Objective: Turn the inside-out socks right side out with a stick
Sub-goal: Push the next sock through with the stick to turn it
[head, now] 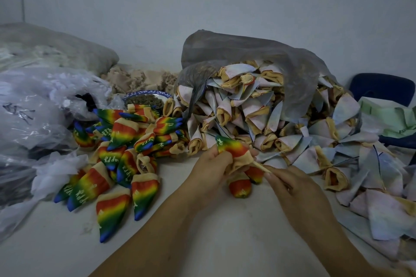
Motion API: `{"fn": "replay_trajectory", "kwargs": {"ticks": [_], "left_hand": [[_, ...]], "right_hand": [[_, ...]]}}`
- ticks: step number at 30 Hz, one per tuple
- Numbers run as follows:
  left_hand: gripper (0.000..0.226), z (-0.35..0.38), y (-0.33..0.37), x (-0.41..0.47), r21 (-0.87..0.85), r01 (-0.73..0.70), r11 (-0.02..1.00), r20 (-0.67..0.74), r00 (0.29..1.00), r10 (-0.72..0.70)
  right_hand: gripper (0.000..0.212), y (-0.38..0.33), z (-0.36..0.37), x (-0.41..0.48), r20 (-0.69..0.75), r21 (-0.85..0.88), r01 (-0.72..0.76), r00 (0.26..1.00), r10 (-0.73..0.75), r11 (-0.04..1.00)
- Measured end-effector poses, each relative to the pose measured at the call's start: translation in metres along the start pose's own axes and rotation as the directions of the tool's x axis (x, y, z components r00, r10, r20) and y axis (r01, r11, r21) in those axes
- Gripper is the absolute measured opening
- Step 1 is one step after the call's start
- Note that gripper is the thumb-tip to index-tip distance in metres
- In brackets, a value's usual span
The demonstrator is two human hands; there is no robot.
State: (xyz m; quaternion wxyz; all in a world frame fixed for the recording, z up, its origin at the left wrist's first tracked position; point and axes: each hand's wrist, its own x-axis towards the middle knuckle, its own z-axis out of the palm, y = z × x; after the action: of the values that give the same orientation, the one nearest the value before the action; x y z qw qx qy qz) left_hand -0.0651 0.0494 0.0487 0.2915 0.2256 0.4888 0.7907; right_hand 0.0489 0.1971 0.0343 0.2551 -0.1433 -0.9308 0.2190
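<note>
1. Head view, looking down on a white table (180,220). The left hand (209,164) grips a rainbow sock (231,148), fingers curled round its tan cuff end. The blue toe points up and away.
2. The right hand (292,189) pinches a thin pale stick (262,166) between thumb and curled fingers. The stick's far end goes into the cuff. The hands seem placed so that one steadies the cloth while the other works the stick.
3. The sock shows its bright printed side, so I judge this one turned, or nearly so.
4. Two more turned socks (239,186) lie just beneath the hands, touching each other.
5. On the left lies a heap of finished rainbow socks (126,153), probably kept apart from the undone ones. I count roughly two dozen; they overlap, so no exact number.
6. On the right, a grey see-through bag (236,51) spills pale inside-out socks (247,114) within the right hand's reach. There are far too many to count, dozens at least, some spread flat along the table's right edge.
7. Counted: two hands, one stick, one sock in hand.
8. Around: crumpled clear plastic bags (33,108) at far left, one blue-rimmed dish (146,94) behind the rainbow heap, beige cloth (135,78), a dark blue chair (382,87) and pale green fabric (394,114) at far right.
</note>
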Motion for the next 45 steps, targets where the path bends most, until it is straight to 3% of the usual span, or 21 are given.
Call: {"fn": "replay_trajectory", "kwargs": {"ticks": [4, 9, 15, 18, 22, 28, 31, 34, 36, 41, 45], "left_hand": [[0.039, 0.003, 0.0, 0.001, -0.085, 0.033, 0.996, -0.093, 0.995, -0.041], [0.039, 0.006, -0.001, -0.001, -0.083, -0.009, 0.997, -0.101, 0.995, 0.001], [0.031, 0.007, -0.001, 0.003, -0.02, -0.059, 0.998, -0.063, 0.996, 0.057], [0.027, 0.001, -0.002, 0.004, 0.018, -0.073, 0.997, -0.03, 0.997, 0.073], [0.024, -0.002, -0.007, 0.005, 0.121, -0.092, 0.988, -0.032, 0.995, 0.097], [0.014, -0.005, -0.015, 0.011, 0.341, -0.009, 0.94, -0.294, 0.949, 0.116], [0.02, -0.008, -0.008, 0.011, 0.24, -0.027, 0.97, -0.38, 0.917, 0.119], [0.045, -0.003, -0.004, 0.009, 0.01, -0.087, 0.996, -0.363, 0.928, 0.085], [0.062, -0.002, -0.008, 0.01, 0.114, -0.087, 0.99, -0.313, 0.942, 0.118], [0.04, 0.0, -0.009, 0.005, 0.278, -0.103, 0.955, -0.271, 0.945, 0.181], [0.04, 0.0, -0.005, 0.004, 0.305, -0.138, 0.942, -0.245, 0.945, 0.218]], "right_hand": [[0.029, -0.006, 0.008, -0.006, 0.021, 0.004, -0.021, 1.0, 0.02, 1.0], [0.028, -0.011, 0.008, -0.008, 0.098, 0.036, -0.08, 0.992, 0.076, 0.996], [0.034, -0.021, 0.007, -0.01, 0.253, 0.421, -0.239, 0.957, 0.14, 0.875], [0.033, -0.024, 0.01, -0.012, 0.315, 0.52, -0.286, 0.94, 0.13, 0.805], [0.023, -0.02, 0.008, -0.008, 0.197, 0.403, -0.179, 0.975, 0.106, 0.898], [0.015, -0.01, 0.004, -0.003, -0.029, 0.301, -0.012, 0.999, 0.022, 0.954], [0.017, 0.0, 0.007, -0.002, -0.075, 0.241, -0.016, 0.997, 0.035, 0.97], [0.019, 0.004, 0.007, 0.0, -0.085, 0.206, -0.016, 0.996, 0.034, 0.978], [0.02, 0.004, 0.008, 0.0, -0.087, 0.151, 0.004, 0.996, 0.009, 0.988], [0.025, 0.0, 0.008, -0.002, -0.08, 0.056, 0.052, 0.996, -0.048, 0.997], [0.023, 0.004, -0.001, 0.0, -0.088, -0.06, 0.098, 0.991, -0.103, 0.993]]}}
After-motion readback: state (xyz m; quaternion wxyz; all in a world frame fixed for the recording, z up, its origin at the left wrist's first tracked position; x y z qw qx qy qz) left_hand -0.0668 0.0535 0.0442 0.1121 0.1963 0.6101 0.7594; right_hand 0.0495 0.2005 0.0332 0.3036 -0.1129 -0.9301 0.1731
